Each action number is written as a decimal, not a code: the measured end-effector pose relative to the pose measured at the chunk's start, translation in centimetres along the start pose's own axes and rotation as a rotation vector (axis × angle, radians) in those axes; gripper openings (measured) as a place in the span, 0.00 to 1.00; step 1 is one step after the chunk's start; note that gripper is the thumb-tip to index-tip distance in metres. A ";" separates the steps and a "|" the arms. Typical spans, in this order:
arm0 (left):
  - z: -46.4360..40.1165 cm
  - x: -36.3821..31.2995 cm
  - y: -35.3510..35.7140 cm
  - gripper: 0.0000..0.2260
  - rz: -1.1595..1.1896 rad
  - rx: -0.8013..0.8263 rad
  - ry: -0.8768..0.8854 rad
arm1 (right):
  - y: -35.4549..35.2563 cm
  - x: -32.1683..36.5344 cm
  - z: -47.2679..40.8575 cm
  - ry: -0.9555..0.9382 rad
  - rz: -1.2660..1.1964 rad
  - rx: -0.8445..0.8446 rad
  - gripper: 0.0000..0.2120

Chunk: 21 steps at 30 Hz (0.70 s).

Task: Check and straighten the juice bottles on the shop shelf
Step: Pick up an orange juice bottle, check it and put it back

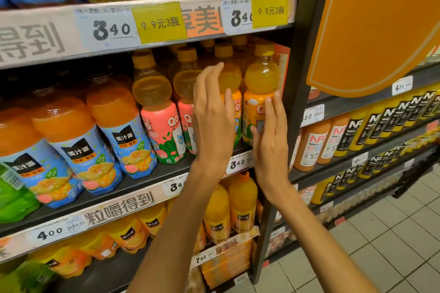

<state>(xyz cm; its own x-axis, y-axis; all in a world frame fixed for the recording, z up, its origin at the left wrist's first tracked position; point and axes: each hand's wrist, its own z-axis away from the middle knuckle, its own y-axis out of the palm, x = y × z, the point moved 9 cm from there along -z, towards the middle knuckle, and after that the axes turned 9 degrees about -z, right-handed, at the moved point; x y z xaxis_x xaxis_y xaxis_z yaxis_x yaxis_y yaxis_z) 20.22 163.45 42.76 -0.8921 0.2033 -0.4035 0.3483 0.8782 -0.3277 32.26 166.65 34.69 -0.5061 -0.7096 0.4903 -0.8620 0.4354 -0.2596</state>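
two hands: left hand, right hand open | two orange-label bottles

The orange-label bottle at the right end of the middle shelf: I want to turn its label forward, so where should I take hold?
Probably at the narrow waist of the orange-label bottle, just under the round bulge, coming straight in from the open shelf front. The shelf upright crowds its right side, a neighbouring bottle its left. The right hand is open in front of it.

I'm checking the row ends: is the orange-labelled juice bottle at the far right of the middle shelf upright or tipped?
Upright: the orange-labelled juice bottle stands with its yellow cap straight above its label.
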 end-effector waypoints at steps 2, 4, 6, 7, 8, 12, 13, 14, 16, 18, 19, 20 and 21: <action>-0.4 -0.6 1.4 0.16 -0.099 0.102 0.031 | 0.1 -1.2 1.9 0.097 -0.013 -0.030 0.27; -1.3 -0.7 2.7 0.15 -0.228 0.159 0.053 | 0.5 -1.8 3.4 0.143 0.034 -0.029 0.28; -1.5 -0.9 3.4 0.13 -0.315 0.161 0.033 | 0.9 -2.2 3.8 0.140 0.116 -0.001 0.29; -1.5 -0.8 3.7 0.12 -0.343 0.152 0.023 | 1.2 -2.5 3.7 0.136 0.158 0.012 0.30; -1.6 -0.9 3.9 0.12 -0.377 0.158 0.020 | 1.4 -2.5 3.7 0.131 0.202 0.019 0.30; -1.6 -1.1 4.1 0.15 -0.411 0.152 0.038 | 2.2 -3.0 3.7 0.096 0.294 0.035 0.31; -1.7 -1.1 3.8 0.16 -0.401 0.149 0.035 | 2.4 -3.1 3.7 0.088 0.299 0.032 0.30; -1.8 -1.0 3.5 0.16 -0.379 0.149 0.026 | 2.5 -3.3 3.7 0.080 0.304 0.024 0.30; -2.2 -0.7 3.1 0.15 -0.318 0.157 0.012 | 2.7 -3.4 3.7 0.074 0.312 0.014 0.30; -2.6 -0.5 2.6 0.14 -0.269 0.167 -0.012 | 2.8 -3.5 3.6 0.078 0.307 0.006 0.30; -2.7 -0.3 2.5 0.14 -0.248 0.177 -0.028 | 2.9 -3.5 3.6 0.078 0.309 0.002 0.30; -2.8 -0.1 2.4 0.14 -0.232 0.184 -0.040 | 2.9 -3.5 3.6 0.079 0.311 -0.001 0.30; -2.9 0.0 2.3 0.14 -0.218 0.192 -0.051 | 2.9 -3.5 3.6 0.079 0.312 -0.002 0.30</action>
<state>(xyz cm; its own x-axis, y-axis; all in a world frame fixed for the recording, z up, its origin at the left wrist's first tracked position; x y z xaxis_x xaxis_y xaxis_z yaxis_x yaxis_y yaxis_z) 20.22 166.71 44.48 -0.9380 -0.0078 -0.3465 0.2021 0.8000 -0.5650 31.41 168.46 29.24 -0.7422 -0.4965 0.4502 -0.6654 0.6262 -0.4063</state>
